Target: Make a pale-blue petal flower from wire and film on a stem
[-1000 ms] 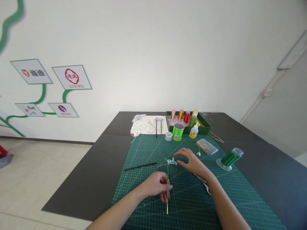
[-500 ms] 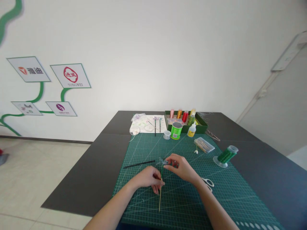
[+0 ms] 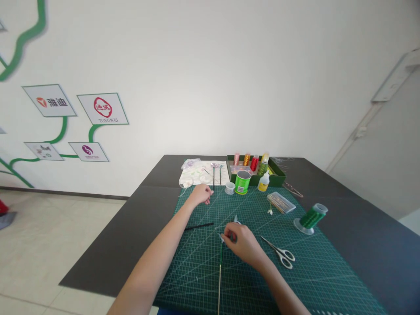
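My right hand [image 3: 242, 243] is pinched at the upper end of a thin pale stick [image 3: 219, 282], whose top part is wrapped in green thread [image 3: 221, 253]. Beside these fingers are fine clear loops and a small blue-grey petal-like piece [image 3: 236, 220]. Farther forward, my left hand [image 3: 201, 194] is off the stick, with its fingers curled together. Its fingertips are close to the lower end of a dark thin rod [image 3: 214, 178] on the white paper [image 3: 197, 175]. Whether they touch it, or hold anything, I cannot make out.
On the green cutting mat [image 3: 197, 280] lie a black stick [image 3: 199, 226], scissors [image 3: 285, 257], a green thread spool [image 3: 311, 217] and a clear case [image 3: 281, 203]. Behind stand a green tin [image 3: 243, 183], a glue bottle [image 3: 263, 182] and a box [image 3: 278, 180] of thread spools.
My left hand has let go of the pale stick and moved forward to the white paper's edge. My right hand has come slightly nearer, and the stick has shifted toward me.
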A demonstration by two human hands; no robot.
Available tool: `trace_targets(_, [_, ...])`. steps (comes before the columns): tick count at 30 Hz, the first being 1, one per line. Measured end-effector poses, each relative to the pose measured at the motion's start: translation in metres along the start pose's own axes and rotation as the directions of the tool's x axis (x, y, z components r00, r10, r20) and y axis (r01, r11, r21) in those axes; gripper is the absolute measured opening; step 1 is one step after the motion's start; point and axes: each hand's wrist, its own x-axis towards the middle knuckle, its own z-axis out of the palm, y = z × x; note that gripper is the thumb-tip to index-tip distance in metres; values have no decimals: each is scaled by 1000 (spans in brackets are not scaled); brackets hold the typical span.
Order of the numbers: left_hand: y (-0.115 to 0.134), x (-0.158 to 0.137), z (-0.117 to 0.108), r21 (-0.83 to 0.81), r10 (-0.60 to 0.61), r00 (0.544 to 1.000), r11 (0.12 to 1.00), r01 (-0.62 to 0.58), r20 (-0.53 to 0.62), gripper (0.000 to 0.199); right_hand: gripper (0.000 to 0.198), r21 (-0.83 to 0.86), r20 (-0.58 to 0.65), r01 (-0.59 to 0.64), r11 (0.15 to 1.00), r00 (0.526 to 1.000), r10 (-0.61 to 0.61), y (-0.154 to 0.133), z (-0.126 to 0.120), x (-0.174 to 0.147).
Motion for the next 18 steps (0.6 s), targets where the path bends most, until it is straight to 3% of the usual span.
trace_targets(4, [20,64,-4,83,-50,992,995,60,-115,25,17,52,-63,24,998,998,-20,-1,6,-1])
trace_targets(7, [26,95,-4,137,-92,981,984,117,-173,29,17,122,-131,32,992,991,-16,4,4,0])
trace_targets(11, [28,120,2,194,-145,957,961,197,-251,24,16,113,-189,34,993,982,-12,4,3,1])
trace_targets(18, [28,147,9,264,-190,936,926,271,-296,23,12,88,-141,81,993,988,-68,-9,14,-5])
